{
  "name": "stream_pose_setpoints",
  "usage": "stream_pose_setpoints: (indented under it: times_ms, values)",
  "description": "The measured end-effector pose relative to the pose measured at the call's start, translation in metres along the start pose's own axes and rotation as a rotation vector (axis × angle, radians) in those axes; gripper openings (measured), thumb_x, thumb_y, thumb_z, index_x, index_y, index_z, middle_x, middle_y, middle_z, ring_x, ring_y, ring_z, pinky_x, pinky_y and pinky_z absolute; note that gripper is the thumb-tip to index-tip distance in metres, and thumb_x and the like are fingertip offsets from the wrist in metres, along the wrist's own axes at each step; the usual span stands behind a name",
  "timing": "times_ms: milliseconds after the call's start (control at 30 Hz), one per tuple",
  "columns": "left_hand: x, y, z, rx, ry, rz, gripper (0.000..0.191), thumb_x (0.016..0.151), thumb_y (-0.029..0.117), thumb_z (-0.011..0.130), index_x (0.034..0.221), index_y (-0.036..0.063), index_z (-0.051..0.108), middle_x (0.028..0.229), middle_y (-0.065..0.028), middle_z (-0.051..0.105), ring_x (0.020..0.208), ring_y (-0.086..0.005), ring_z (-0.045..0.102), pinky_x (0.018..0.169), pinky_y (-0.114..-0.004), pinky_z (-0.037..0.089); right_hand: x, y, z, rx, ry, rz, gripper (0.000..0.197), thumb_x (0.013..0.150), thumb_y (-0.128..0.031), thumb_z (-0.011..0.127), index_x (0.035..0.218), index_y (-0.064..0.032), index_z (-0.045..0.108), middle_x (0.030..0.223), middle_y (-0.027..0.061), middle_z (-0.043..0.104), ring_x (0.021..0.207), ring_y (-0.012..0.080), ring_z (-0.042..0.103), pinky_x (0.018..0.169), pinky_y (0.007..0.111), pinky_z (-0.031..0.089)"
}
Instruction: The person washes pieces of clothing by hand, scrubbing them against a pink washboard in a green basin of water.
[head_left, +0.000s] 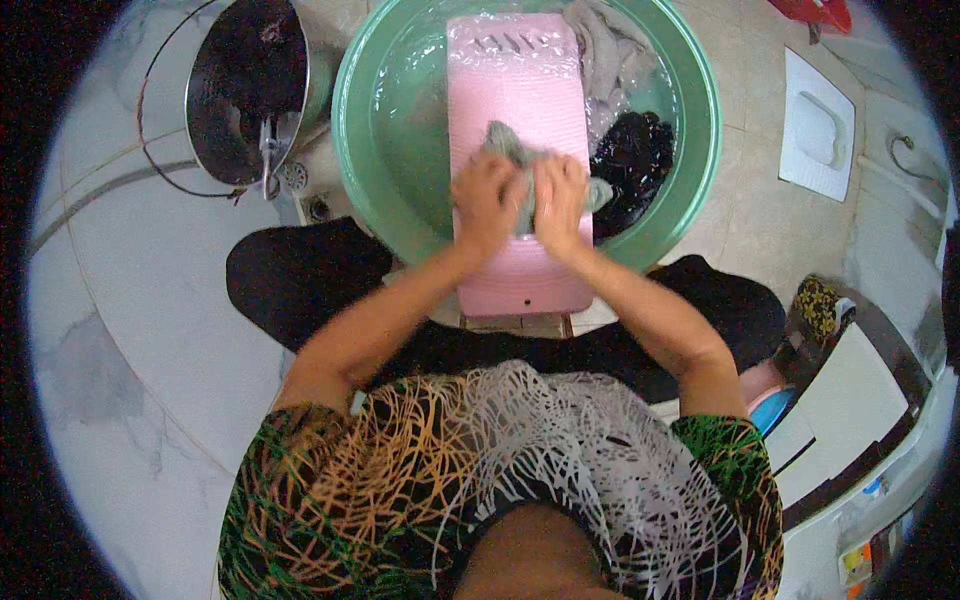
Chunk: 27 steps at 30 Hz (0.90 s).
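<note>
A pink plastic washboard (517, 97) leans lengthwise in a round green basin (341, 142) of water, its lower end towards me. Both hands are on a wet grey-green cloth (504, 139) at the middle of the board. My left hand (487, 195) grips the cloth from the left, slightly blurred. Close beside it, my right hand (559, 196) grips the same cloth, part of which sticks out past the board's right edge. To the right of the board, a grey cloth (611, 60) and a black cloth (634, 165) lie in the water.
A dark metal-rimmed bucket (244, 82) with a wire handle stands left of the basin, a metal tap (268, 150) before it. A floor drain (295, 176) lies nearby. A white squat toilet (819, 127) is set in the floor at right. A white panel (847, 397) stands lower right.
</note>
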<state>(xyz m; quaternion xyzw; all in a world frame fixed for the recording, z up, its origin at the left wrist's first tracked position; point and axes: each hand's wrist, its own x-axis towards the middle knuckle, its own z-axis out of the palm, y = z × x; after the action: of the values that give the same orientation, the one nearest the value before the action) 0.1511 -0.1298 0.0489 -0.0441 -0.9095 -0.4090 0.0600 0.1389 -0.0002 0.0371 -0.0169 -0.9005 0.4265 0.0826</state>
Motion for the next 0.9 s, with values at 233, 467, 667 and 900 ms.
stream_pose_setpoints:
  times_ms: [233,467,667,900]
  values:
    - [0.092,-0.051,0.049,0.421,-0.067,-0.021,0.031,0.086,0.03,0.044,0.09,0.0014,0.055,0.095,-0.02,0.054,0.093,-0.035,0.05,0.082,-0.048,0.037,0.091,0.016,0.057,-0.369,-0.33,0.375,0.034,0.083,-0.031,0.046,0.093,-0.0034,0.062,0.106,0.0194,0.057,0.105,0.0334,0.049,0.089,0.047,0.035]
    - [0.093,-0.061,0.027,0.015,-0.363,-0.327,0.039,0.082,0.034,0.044,0.113,0.0177,0.062,0.129,-0.0197,0.045,0.121,-0.039,0.039,0.102,-0.052,0.024,0.071,-0.004,0.038,-0.192,-0.145,0.369,0.039,0.084,-0.037,0.044,0.114,-0.0172,0.06,0.114,0.0145,0.056,0.108,0.0331,0.047,0.093,0.05,0.031]
    - [-0.021,-0.01,0.03,0.16,0.032,0.119,0.025,0.077,0.019,0.049,0.097,0.0085,0.06,0.1,-0.0109,0.057,0.096,-0.0299,0.049,0.087,-0.046,0.031,-0.03,0.007,0.011,-0.193,-0.014,-0.075,0.024,0.081,-0.025,0.05,0.096,-0.0122,0.064,0.099,0.0113,0.053,0.101,0.0317,0.045,0.085,0.045,0.029]
    - [0.136,-0.023,0.049,0.375,-0.406,-0.222,0.031,0.084,0.028,0.045,0.09,0.0018,0.062,0.107,-0.018,0.056,0.099,-0.0339,0.05,0.085,-0.051,0.036,0.121,0.022,0.056,-0.54,-0.209,0.429,0.045,0.087,-0.033,0.036,0.075,-0.0047,0.069,0.079,0.0186,0.066,0.081,0.0337,0.063,0.077,0.046,0.046]
